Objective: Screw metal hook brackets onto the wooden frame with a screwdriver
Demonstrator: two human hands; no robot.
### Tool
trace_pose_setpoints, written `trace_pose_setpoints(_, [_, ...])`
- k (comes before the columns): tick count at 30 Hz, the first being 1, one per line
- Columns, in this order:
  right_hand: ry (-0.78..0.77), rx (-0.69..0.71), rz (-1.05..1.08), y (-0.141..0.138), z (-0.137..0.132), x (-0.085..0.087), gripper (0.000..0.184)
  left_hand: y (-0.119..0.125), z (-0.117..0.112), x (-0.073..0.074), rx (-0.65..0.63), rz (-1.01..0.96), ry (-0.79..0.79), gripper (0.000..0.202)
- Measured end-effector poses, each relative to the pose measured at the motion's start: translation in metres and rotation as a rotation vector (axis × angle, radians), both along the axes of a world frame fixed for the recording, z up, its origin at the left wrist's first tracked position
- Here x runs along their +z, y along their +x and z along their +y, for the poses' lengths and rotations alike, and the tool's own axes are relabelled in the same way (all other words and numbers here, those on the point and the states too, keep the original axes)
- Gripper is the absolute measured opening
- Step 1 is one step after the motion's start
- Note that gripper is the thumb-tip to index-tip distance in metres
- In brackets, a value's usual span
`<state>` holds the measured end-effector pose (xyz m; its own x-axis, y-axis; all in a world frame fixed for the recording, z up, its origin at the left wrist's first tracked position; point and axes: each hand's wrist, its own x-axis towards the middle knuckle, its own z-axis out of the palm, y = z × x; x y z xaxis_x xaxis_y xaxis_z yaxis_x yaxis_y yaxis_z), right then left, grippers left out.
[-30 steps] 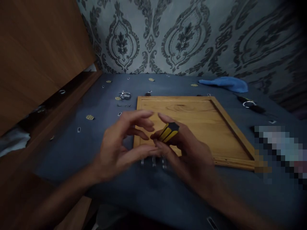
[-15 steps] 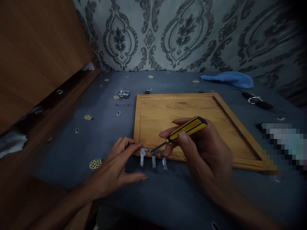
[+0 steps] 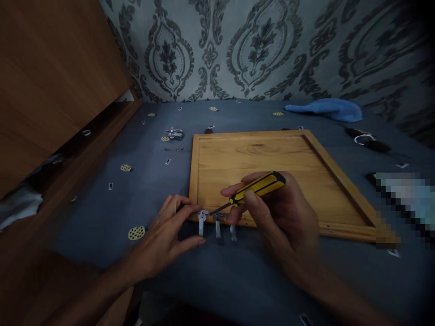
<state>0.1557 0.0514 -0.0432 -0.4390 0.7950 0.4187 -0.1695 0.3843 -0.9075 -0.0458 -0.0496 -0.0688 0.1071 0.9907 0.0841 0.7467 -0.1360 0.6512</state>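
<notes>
My right hand (image 3: 282, 217) is closed around a yellow and black screwdriver (image 3: 256, 188). Its shaft slants down to the left, with the tip close to the left end of a row of metal hinges (image 3: 201, 218) on the near edge of a framed wooden panel (image 3: 238, 163). Several silver hinge arms stick out from that edge toward me. At the panel's near left corner, the fingertips of my left hand (image 3: 166, 235) touch the frame beside the leftmost hinge. Its thumb is stretched out apart from the fingers.
Behind the panel's left side lie more metal hinges (image 3: 175, 133) and some screws (image 3: 174, 149). A blue cloth (image 3: 326, 110) is at the back right, near a dark-handled tool (image 3: 367, 139). A wooden cabinet (image 3: 61, 68) borders the left side.
The screwdriver and my right hand have shifted slightly left and down, bringing the tip nearer the leftmost hinge. My left hand stays almost in place.
</notes>
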Motion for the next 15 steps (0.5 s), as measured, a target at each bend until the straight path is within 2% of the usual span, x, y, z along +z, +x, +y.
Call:
trace_pose_setpoints(8, [0.034,0.046,-0.005,-0.017,0.004,0.005,0.013,0.0,0.002,-0.003,0.023,-0.037,0.02,0.042])
trace_pose_setpoints(15, [0.03,0.04,-0.057,-0.019,0.005,-0.003,0.014,0.0,0.002,-0.004,0.023,-0.027,0.03,0.044])
